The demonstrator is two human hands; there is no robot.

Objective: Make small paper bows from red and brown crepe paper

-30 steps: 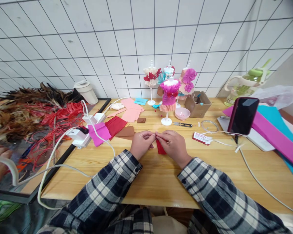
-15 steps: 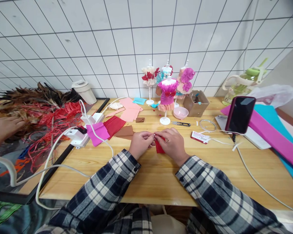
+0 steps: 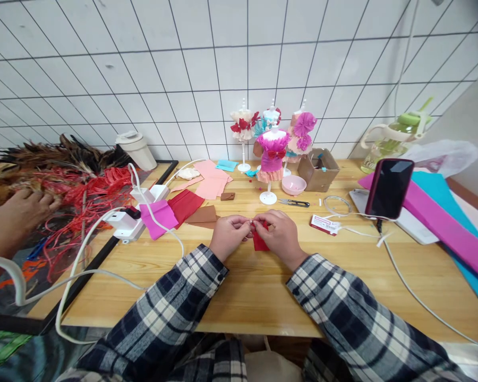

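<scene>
1. While sitting nearer, the right hand [image 3: 283, 236] is pinching the red strip [image 3: 259, 243] over the tabletop [image 3: 247, 302].
2. The left hand [image 3: 229, 235] is pinching tight too; can't tell on what.
3. The strip is extending right of the left hand, long axis running toward the near edge.
4. It's looking flat, partly covered.

Dress forms [image 3: 271, 154] stand on the table [image 3: 231, 302] at far middle, a bowl [image 3: 293, 189] and box [image 3: 319, 178] to their right. Paper sheets [image 3: 213, 180] lie left, a power strip [image 3: 129, 229] farther left; right is a phone [image 3: 390, 187], a jug [image 3: 396, 135] behind it. The left hand [image 3: 230, 234] and right hand [image 3: 282, 236] sit nearer, side by side.
</scene>
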